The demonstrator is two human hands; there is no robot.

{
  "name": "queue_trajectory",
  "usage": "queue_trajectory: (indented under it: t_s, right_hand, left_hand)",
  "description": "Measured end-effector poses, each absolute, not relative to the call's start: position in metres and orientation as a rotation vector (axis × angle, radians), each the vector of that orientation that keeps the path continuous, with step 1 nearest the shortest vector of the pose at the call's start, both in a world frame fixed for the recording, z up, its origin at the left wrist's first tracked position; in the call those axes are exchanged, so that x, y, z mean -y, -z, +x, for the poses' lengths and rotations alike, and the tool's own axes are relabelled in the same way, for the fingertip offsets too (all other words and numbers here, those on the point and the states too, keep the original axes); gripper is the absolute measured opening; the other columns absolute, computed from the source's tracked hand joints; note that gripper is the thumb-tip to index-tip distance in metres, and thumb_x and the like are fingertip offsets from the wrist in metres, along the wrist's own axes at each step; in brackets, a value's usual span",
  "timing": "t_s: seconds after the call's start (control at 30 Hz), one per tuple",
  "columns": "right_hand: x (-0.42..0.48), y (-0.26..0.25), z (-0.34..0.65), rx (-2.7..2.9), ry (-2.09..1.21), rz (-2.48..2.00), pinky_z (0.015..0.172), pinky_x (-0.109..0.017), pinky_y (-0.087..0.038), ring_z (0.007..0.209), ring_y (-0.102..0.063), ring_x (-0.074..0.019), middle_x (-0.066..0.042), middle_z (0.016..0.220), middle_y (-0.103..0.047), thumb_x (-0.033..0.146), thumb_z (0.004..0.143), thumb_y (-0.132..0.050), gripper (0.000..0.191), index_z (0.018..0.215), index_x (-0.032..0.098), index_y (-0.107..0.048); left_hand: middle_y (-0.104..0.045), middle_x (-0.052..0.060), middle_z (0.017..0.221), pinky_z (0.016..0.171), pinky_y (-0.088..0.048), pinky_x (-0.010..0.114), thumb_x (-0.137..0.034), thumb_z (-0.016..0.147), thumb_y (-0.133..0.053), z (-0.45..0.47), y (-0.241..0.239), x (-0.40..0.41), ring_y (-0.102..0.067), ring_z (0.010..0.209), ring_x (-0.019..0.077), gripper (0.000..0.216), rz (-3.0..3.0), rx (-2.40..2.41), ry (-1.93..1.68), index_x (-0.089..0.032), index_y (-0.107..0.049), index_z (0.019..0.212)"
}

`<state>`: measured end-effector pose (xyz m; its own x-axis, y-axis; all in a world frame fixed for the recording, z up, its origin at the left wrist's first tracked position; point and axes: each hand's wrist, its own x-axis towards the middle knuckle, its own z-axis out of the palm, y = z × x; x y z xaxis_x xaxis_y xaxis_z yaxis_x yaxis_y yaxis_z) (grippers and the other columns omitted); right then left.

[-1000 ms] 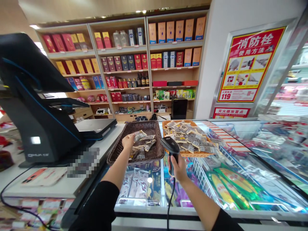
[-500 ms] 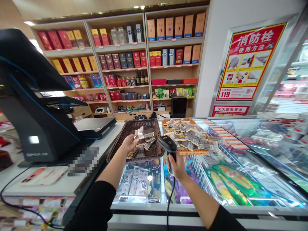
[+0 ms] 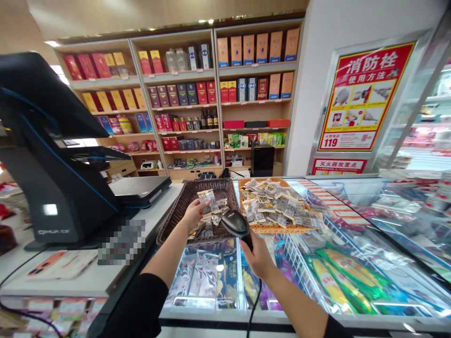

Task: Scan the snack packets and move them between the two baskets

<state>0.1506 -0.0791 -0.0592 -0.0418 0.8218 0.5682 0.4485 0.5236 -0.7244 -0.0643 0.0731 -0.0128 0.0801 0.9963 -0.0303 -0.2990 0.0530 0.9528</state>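
Note:
Over the dark brown wicker basket [image 3: 172, 213], my left hand [image 3: 194, 213] pinches a small clear snack packet [image 3: 209, 202] by its edge. Several similar packets lie loose in that basket below. My right hand [image 3: 256, 253] is wrapped round the handle of a black barcode scanner [image 3: 236, 223], whose head points left toward the held packet without touching it. From the scanner's grip a black cable [image 3: 254, 305] runs down toward me. To the right, an orange wicker basket [image 3: 260, 229] is heaped with more packets [image 3: 278, 202] of the same look.
Both baskets stand on the glass top of a chest freezer [image 3: 225, 303] with bagged goods inside. On the left counter are a black checkout terminal [image 3: 66, 188], a flat scale [image 3: 141, 188] and a phone [image 3: 63, 265]. Shelves of boxes [image 3: 181, 91] line the back wall.
The scanner in my right hand has moved left and a little down, closer to the packet. My left hand has shifted slightly right, with the packet turned more face-on.

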Motion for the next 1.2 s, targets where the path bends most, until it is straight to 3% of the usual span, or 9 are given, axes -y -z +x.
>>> queue_trajectory:
  t_s: [0.23,0.5,0.7,0.9,1.07,1.2]
  right_hand:
    - [0.077,0.063,0.146,1.711,-0.497,-1.091,0.050,-0.024,-0.037,0.054,-0.055,-0.0172,0.000,0.057,-0.055,0.032,0.087,-0.044,0.017,0.089,0.017,-0.052]
    - [0.074,0.067,0.147,1.655,-0.631,-1.036,0.044,-0.023,-0.036,0.044,-0.050,-0.0138,0.004,0.051,-0.051,0.033,0.087,-0.046,0.016,0.089,0.018,-0.051]
    - [0.066,0.060,0.163,1.248,-0.673,-0.889,0.040,-0.023,-0.037,0.037,-0.045,-0.0113,0.006,0.048,-0.048,0.041,0.088,-0.045,0.023,0.080,0.020,-0.047]
    - [0.048,0.048,0.192,0.659,-0.522,-0.679,0.037,-0.023,-0.039,0.036,-0.047,-0.0097,0.005,0.060,-0.055,0.047,0.085,-0.047,0.026,0.084,0.021,-0.041]
    - [0.039,0.051,0.204,0.503,-0.488,-0.688,0.035,-0.023,-0.038,0.034,-0.047,-0.0090,0.006,0.061,-0.054,0.047,0.084,-0.048,0.027,0.085,0.021,-0.040]
    - [0.034,0.056,0.203,0.497,-0.504,-0.718,0.033,-0.023,-0.037,0.033,-0.046,-0.0095,0.006,0.059,-0.053,0.050,0.082,-0.049,0.031,0.081,0.022,-0.039]
  left_hand:
    - [-0.069,0.006,0.088,0.064,-0.051,0.024,-0.016,0.052,-0.080,-0.065,0.013,-0.074,-0.066,0.071,0.0145,0.043,0.975,-0.996,-1.255,-0.015,-0.063,0.091]
    - [-0.069,0.008,0.089,0.065,-0.052,0.025,-0.014,0.052,-0.080,-0.063,0.008,-0.068,-0.066,0.073,0.0159,0.041,0.982,-0.977,-1.267,-0.014,-0.063,0.089]
    - [-0.068,0.005,0.085,0.060,-0.049,0.019,-0.020,0.054,-0.079,-0.055,-0.007,-0.063,-0.064,0.073,0.0125,0.033,1.087,-0.928,-1.288,-0.015,-0.062,0.082]
    - [-0.065,0.003,0.072,0.056,-0.044,0.020,-0.034,0.054,-0.079,0.044,-0.046,-0.071,-0.058,0.060,0.0096,0.036,1.335,-0.970,-1.211,-0.012,-0.066,0.080]
    - [-0.068,0.004,0.077,0.063,-0.043,0.024,-0.036,0.057,-0.076,0.132,-0.040,-0.078,-0.061,0.071,0.0164,0.039,1.761,-1.331,-1.164,-0.016,-0.068,0.088]
    - [-0.066,0.004,0.084,0.070,-0.043,0.026,-0.043,0.055,-0.076,0.139,-0.031,-0.078,-0.061,0.077,0.0183,0.052,2.079,-1.490,-1.103,-0.019,-0.068,0.100]
